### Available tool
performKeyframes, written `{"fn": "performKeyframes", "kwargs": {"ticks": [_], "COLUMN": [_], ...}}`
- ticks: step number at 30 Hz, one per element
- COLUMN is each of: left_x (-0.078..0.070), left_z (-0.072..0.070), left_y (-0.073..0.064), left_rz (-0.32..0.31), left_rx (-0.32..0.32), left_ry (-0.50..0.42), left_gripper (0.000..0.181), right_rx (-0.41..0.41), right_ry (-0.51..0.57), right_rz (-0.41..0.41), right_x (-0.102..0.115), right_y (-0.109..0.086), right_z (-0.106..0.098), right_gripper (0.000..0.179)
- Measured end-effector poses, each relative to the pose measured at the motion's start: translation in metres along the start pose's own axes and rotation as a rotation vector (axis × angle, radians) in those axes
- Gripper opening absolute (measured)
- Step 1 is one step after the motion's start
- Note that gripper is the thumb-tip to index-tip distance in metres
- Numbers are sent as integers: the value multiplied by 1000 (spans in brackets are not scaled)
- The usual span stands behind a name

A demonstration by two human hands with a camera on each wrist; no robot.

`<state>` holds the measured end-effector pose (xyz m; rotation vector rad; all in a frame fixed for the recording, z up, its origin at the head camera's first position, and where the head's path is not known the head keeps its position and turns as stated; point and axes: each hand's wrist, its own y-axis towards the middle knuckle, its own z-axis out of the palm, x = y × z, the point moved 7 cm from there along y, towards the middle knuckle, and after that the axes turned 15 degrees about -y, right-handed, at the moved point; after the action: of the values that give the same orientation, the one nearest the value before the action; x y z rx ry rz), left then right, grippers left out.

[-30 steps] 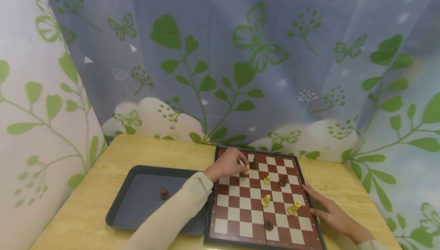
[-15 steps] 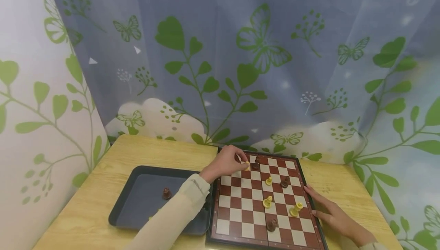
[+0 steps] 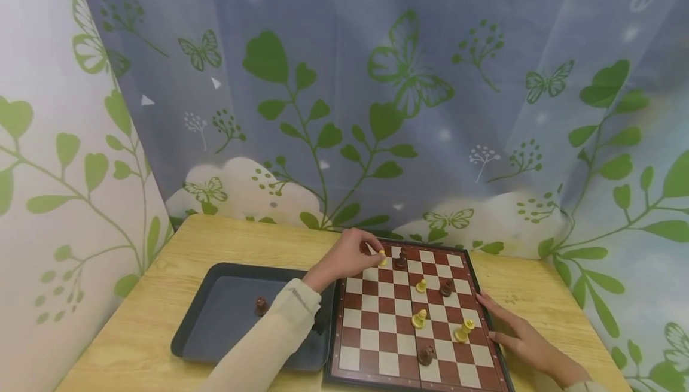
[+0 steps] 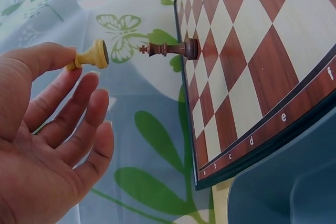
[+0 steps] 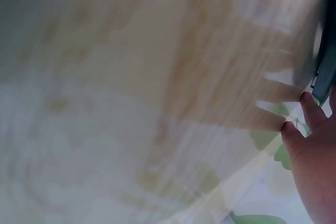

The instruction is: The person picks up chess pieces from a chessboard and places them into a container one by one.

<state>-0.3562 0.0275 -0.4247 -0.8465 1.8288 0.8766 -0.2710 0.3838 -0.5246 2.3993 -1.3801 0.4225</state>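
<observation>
My left hand (image 3: pixel 348 255) pinches a yellow chess pawn (image 4: pixel 90 55) between thumb and index finger, its top hidden by the fingertips. In the left wrist view the pawn's dark underside faces the chessboard (image 4: pixel 231 72) across a gap, and the other fingers are loosely bent. Close to that hand, a dark king (image 3: pixel 401 259) stands on the far part of the board. My right hand (image 3: pixel 519 335) rests along the board's right edge, fingertips touching its side; its wrist view shows only part of the hand and the dark rim (image 5: pixel 328 66).
Other pieces on the board include a yellow pawn (image 3: pixel 421 286), a tall yellow piece (image 3: pixel 464 330) and a dark knight (image 3: pixel 426 354). Left of the board lies a dark tray (image 3: pixel 215 314) holding a dark piece (image 3: pixel 261 306); my left sleeve crosses it.
My left hand has drawn slightly left with the pawn, lifting it off the board. The right hand stays at the board's edge. A yellow bit glimpsed in the tray is now covered by the sleeve.
</observation>
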Motion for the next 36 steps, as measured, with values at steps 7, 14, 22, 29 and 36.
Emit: {"fn": "performKeyframes", "kwargs": {"ticks": [7, 14, 22, 29, 36], "left_x": [-3, -7, -9, -12, -17], "left_z": [-4, -8, -11, -16, -30], "left_y": [-8, -16, -28, -37, -49], "left_rz": [9, 47, 78, 73, 94], "left_rx": [3, -10, -41, -75, -111], "left_ry": [-60, -54, -102, -124, -112], "left_gripper": [16, 17, 18, 17, 19], "right_rx": [6, 0, -11, -14, -18], "right_ry": [-3, -30, -42, -47, -35], "right_rz": [14, 14, -10, -11, -20], "right_x": [1, 0, 1, 1, 2], "right_y": [1, 1, 1, 0, 1], "right_z": [-1, -1, -1, 0, -1], "right_gripper": [68, 68, 67, 67, 67]}}
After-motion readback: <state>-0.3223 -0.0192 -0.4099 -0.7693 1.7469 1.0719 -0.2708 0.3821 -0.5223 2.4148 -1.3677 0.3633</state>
